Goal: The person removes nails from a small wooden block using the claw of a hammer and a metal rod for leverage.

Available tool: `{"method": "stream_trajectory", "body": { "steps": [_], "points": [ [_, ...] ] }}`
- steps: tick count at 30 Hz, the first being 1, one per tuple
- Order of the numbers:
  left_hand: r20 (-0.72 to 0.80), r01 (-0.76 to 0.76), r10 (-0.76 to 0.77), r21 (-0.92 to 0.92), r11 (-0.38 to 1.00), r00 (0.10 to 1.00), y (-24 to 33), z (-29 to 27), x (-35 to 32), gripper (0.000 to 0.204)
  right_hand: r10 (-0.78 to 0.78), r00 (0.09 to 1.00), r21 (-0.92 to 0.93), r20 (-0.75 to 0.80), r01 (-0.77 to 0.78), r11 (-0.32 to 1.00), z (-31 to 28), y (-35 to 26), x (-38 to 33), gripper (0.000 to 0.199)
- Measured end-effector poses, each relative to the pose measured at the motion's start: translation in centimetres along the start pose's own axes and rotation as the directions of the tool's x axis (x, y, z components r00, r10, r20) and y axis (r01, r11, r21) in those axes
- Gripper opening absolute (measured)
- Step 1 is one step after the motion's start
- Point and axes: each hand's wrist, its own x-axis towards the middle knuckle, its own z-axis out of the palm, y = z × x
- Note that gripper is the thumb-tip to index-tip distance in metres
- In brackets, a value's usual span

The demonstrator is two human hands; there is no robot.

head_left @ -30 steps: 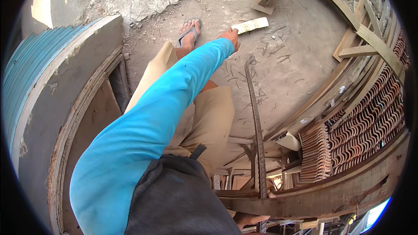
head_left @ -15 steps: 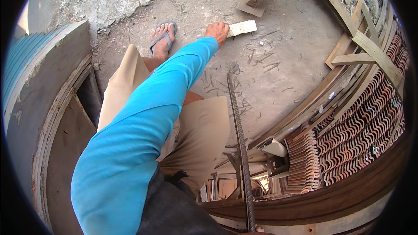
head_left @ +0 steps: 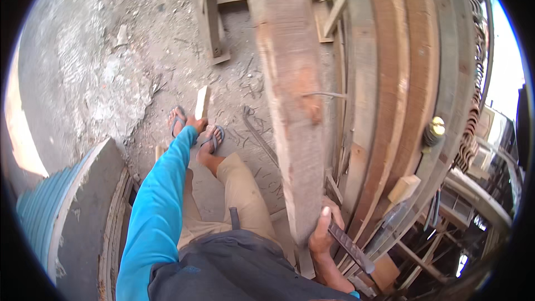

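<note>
My left hand (head_left: 198,124), at the end of a blue sleeve, is closed around one end of a short pale wood block (head_left: 203,100), low beside my sandalled feet. My right hand (head_left: 322,233) grips a ribbed steel crowbar (head_left: 352,251) at the near end of a thick wooden beam (head_left: 292,78). The beam hides the crowbar's middle; its hooked far end shows above the ground left of the beam. A bent nail (head_left: 326,95) sticks out of the beam's side.
Long planks (head_left: 384,95) lie side by side right of the beam, with a small wood offcut (head_left: 404,188) and a dark round object with a shiny top (head_left: 434,130) on them. A wooden trestle (head_left: 212,22) stands ahead. Loose nails litter the ground. At left is a grey slab (head_left: 83,212).
My view has swung right, bringing the beam, planks and my right hand into sight. My left hand still holds the wood block, now pointing away from me instead of rightward.
</note>
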Motion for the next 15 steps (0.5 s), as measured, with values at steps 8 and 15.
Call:
{"method": "stream_trajectory", "body": {
  "steps": [8, 15],
  "points": [
    [-0.145, -0.049, 0.015, -0.234, 0.971, 0.989, -6.3, -15.3, -18.8, 0.054, 0.061, 0.998, 0.242, -0.001, -0.059, 0.969, -2.8, 2.3, -1.8, 0.025],
    [-0.207, -0.24, 0.216, -0.097, 0.966, 0.954, -8.0, -24.6, -28.8, 0.04, 0.02, 0.992, 0.515, -0.124, 0.048, 0.856, -3.9, 4.4, -2.2, 0.035]
  ]
}}
